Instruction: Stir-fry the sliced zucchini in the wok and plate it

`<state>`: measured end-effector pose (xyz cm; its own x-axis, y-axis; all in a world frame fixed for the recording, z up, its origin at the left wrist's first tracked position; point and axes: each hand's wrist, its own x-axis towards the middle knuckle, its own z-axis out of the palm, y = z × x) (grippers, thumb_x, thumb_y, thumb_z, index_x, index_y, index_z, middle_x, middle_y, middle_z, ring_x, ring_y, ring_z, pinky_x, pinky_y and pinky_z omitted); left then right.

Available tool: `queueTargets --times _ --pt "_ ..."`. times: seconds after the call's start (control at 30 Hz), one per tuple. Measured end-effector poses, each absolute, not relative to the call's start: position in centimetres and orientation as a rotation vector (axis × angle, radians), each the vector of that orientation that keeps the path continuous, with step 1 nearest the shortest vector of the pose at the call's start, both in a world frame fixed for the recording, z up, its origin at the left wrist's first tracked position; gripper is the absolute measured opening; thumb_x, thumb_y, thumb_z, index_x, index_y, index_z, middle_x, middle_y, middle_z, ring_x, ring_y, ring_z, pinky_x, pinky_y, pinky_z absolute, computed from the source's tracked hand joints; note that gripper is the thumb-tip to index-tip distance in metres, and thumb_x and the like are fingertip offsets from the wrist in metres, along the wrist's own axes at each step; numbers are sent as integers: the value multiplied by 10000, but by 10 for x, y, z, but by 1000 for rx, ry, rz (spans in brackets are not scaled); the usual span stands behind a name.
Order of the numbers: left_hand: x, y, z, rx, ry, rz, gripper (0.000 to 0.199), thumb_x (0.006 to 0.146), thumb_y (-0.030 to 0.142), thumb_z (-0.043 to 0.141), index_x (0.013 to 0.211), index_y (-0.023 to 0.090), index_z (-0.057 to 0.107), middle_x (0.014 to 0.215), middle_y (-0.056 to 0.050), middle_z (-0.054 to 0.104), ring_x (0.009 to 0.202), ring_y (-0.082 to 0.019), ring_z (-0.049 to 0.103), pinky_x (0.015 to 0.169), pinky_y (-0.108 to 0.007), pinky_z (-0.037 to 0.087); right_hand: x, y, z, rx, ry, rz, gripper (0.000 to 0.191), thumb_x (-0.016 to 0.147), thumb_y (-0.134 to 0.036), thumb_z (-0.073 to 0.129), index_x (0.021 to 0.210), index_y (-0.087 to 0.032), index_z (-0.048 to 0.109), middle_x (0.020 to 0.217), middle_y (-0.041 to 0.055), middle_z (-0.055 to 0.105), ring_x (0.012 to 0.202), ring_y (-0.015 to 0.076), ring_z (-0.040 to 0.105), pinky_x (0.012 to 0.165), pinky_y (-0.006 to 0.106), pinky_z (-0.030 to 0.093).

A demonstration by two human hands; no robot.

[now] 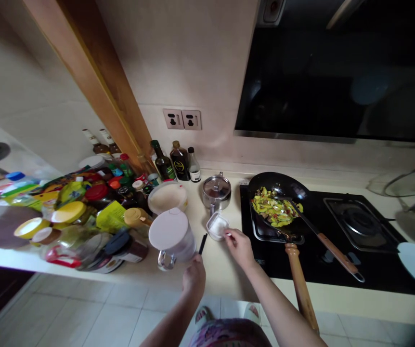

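Left hand (194, 276) gripping black stick (202, 244), right hand (240, 248) pinched at tub (210, 231), hold unclear; pale counter (216, 274) beneath fingers, hob (283, 270) rightward, wall (211, 72) beyond.

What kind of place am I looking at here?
A kitchen, probably in someone's home: there's a wok of cut-up food on a black hob, and bottles stand on the counter by the wall.
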<state>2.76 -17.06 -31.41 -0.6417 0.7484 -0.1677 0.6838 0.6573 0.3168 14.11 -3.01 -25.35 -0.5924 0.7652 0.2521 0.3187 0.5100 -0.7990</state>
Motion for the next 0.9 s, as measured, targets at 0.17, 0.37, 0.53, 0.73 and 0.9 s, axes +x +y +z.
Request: queueTargets --times 0.17,0.37,0.53,0.73,0.9 --pt "29 -193 -292 1198 2565 147 407 884 174 425 1268 104 540 923 -201 710 762 -302 707 654 -355 527 143 -32 -269 -1127 -1578 1238 310 819 -464 557 867 -173 654 650 3 616 569 134 534 538 229 419" --pt "40 -230 -284 1258 2340 280 416 930 248 333 1292 117 491 1136 -160 687 959 -239 684 753 -290 521 131 -30 -280 -1145 -1304 1361 351 743 -517 612 782 -171 658 644 9 634 610 144 565 598 259 469" --pt "40 -245 -294 1304 2213 379 399 922 283 326 1252 163 514 1072 -127 719 926 -233 696 740 -295 527 126 -30 -287 -1138 -1250 1410 339 752 -505 617 752 -168 651 616 -1 629 594 137 572 625 273 486" --pt "41 -252 -299 1280 2177 426 361 913 257 340 1207 181 534 982 -101 744 886 -218 706 710 -287 527 122 -34 -289 -1115 -1170 1500 317 730 -485 660 726 -169 646 608 0 638 580 137 588 607 265 488" --pt "43 -253 -303 1287 2145 421 367 909 243 331 1211 180 530 1035 -108 730 913 -210 698 745 -291 517 116 -36 -284 -1114 -1030 1574 346 666 -501 716 684 -167 629 573 5 641 534 137 585 550 263 481"
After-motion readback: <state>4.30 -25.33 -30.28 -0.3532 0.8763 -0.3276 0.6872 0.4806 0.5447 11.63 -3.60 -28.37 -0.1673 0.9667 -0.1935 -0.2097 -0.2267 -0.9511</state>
